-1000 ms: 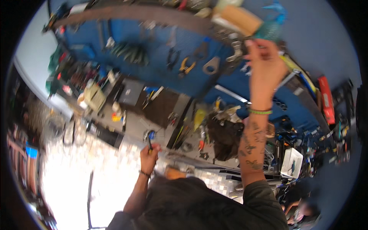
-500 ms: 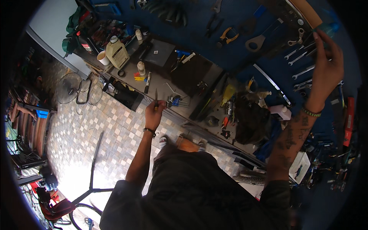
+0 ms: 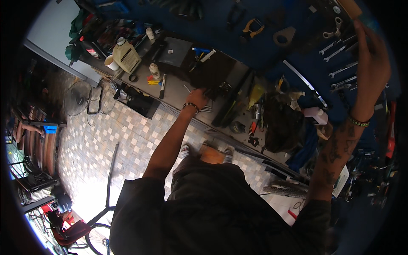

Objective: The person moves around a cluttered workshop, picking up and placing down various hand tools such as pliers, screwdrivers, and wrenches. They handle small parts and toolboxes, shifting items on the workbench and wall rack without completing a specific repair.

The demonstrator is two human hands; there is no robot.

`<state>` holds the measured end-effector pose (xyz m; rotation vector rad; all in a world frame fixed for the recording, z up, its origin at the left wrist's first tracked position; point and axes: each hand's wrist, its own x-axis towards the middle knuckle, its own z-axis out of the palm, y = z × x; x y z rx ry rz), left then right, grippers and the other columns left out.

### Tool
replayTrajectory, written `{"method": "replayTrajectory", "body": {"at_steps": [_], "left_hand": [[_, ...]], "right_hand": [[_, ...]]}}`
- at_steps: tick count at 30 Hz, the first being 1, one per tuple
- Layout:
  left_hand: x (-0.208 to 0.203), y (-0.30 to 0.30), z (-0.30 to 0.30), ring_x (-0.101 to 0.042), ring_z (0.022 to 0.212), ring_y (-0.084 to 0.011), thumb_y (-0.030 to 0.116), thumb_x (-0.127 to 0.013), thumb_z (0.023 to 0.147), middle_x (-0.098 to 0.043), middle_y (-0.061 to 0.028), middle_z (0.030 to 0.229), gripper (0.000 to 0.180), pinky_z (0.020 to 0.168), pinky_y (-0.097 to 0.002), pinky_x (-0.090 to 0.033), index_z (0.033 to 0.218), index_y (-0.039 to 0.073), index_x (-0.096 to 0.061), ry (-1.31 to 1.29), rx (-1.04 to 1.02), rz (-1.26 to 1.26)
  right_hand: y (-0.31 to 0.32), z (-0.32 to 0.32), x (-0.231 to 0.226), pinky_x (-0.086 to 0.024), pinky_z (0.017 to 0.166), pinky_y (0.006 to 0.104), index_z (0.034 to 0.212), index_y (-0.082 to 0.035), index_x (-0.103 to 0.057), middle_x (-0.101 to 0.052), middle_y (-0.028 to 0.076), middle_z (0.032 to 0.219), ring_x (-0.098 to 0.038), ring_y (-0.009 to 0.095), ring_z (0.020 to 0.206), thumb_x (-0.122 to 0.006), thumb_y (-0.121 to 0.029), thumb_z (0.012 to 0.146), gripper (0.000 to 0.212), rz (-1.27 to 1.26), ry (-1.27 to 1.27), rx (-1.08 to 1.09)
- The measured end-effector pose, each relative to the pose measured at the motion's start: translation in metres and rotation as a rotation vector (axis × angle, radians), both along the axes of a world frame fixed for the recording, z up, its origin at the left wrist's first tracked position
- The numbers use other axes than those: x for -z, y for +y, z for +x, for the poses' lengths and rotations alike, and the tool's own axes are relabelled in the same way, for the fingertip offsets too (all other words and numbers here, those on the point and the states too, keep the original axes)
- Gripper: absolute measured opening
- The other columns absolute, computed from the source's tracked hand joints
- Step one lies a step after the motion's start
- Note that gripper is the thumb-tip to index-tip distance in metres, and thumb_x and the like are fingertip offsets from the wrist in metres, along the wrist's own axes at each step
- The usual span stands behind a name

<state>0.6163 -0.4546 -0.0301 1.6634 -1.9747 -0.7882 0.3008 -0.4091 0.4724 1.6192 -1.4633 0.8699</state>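
Observation:
My left hand is over the front part of the workbench, beside several thin metal hex keys that it partly covers. Its fingers point away from me and their tips are lost against dark items, so whether it grips anything is hidden. At the upper right my right hand is raised to the blue tool wall, fingers stretched upward. Its fingertips reach the lower end of a tan board. Combination wrenches hang just left of that hand, below a short ring-ended wrench.
On the bench stand a beige jug, a white cup, a small bottle and a marker. A yellow bottle and pink bottle are farther right. A fan stands on the tiled floor.
My left hand has moved forward and right onto the bench; the pointed tool seen in it earlier is out of sight. My right hand has shifted slightly right, still raised at the wall.

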Motion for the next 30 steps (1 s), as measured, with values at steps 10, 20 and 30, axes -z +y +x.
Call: {"method": "replayTrajectory", "body": {"at_steps": [10,20,30], "left_hand": [[0.001,-0.029,0.051,-0.069,0.111,-0.0443,0.028,-0.070,0.089,-0.074,-0.0205,0.119,0.040,0.095,-0.0538,-0.056,0.126,0.013,-0.073,-0.091,-0.214,-0.035],[0.011,-0.027,0.069,-0.075,0.101,-0.0392,0.012,-0.055,0.097,-0.073,-0.0166,0.114,0.022,0.084,-0.0505,-0.062,0.109,0.010,-0.073,-0.411,-0.309,-0.017],[-0.004,0.004,0.081,-0.072,0.099,-0.0464,0.028,-0.068,0.091,-0.075,-0.0261,0.103,0.030,0.087,-0.0543,-0.059,0.109,0.005,-0.073,0.005,-0.486,0.069]], "right_hand": [[0.038,0.074,0.122,-0.054,0.066,0.0280,0.106,-0.010,-0.077,-0.073,0.001,0.091,-0.067,0.011,0.075,-0.080,-0.015,0.093,0.014,-0.128,-0.352,-0.511],[-0.053,0.191,0.471,-0.060,0.078,0.0491,0.096,-0.014,-0.073,-0.070,0.009,0.099,-0.073,0.035,0.092,-0.075,-0.021,0.090,0.009,1.081,-0.250,-0.368],[-0.061,0.186,0.522,-0.061,0.080,0.0463,0.088,-0.012,-0.078,-0.073,0.010,0.099,-0.074,0.034,0.093,-0.079,-0.019,0.083,0.009,1.132,-0.158,-0.414]]}}
